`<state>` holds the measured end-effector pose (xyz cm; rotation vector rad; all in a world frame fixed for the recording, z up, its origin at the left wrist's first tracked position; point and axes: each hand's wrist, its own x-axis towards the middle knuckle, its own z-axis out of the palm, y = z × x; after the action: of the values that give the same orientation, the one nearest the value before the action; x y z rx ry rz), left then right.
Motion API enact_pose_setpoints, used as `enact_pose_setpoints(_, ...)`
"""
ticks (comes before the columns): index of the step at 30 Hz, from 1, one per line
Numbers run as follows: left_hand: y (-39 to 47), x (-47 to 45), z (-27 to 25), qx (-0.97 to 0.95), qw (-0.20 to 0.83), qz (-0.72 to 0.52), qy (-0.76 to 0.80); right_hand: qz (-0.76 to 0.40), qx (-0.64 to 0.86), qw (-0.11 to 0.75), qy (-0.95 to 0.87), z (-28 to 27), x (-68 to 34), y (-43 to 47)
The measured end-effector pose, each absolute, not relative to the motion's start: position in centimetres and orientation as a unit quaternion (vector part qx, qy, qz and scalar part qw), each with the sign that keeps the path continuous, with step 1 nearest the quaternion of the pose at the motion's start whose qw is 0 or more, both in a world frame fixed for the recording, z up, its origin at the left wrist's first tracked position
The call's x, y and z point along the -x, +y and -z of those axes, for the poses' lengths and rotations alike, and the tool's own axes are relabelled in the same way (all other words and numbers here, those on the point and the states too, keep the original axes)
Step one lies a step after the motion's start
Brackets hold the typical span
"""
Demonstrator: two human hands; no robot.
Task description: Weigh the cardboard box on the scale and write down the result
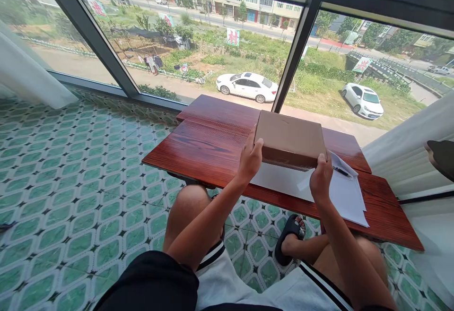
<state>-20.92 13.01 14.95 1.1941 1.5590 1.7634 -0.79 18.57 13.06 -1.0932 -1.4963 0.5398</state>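
A brown cardboard box (291, 136) is held up over the dark red wooden table (209, 148), between my two hands. My left hand (251, 156) grips its left end, with the thumb on the near side. At its right end, my right hand (322, 177) has the thumb pressed to the near corner. The box looks closed, and its underside is hidden. Below it lie white paper sheets (345, 202), partly covered by the box and my right hand. A dark pen (342, 172) rests on the papers, right of my right hand.
Behind the table stands a large window with a dark frame (292, 56); two white cars are outside. A white curtain (407, 150) hangs at the right. My knees (189, 204) are close to the table's near edge. Green patterned tiles (88, 197) cover the floor.
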Motion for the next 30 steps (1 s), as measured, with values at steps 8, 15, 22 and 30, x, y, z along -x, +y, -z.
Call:
enact_pose_setpoints(8, 12.2, 24.0, -16.7, -0.419, 0.222, -0.668, 0.574, -0.234, 0.446, 0.570, -0.649, -14.0, 4.5, 18.6)
enact_pose_setpoints(15, 11.0, 27.1, -18.1, -0.398, 0.202, -0.670, 0.593, -0.252, 0.424, 0.561, -0.665, -14.6, 8.0, 18.2)
enact_pose_setpoints(22, 10.1, 29.7, -18.7, -0.381, 0.178, -0.674, 0.607, -0.265, 0.414, 0.550, -0.676, -14.4, 10.9, 18.3)
enact_pose_setpoints(30, 9.8, 32.5, -18.4, -0.361, 0.141, -0.659, 0.645, -0.294, 0.388, 0.533, -0.693, -13.9, 13.7, 18.5)
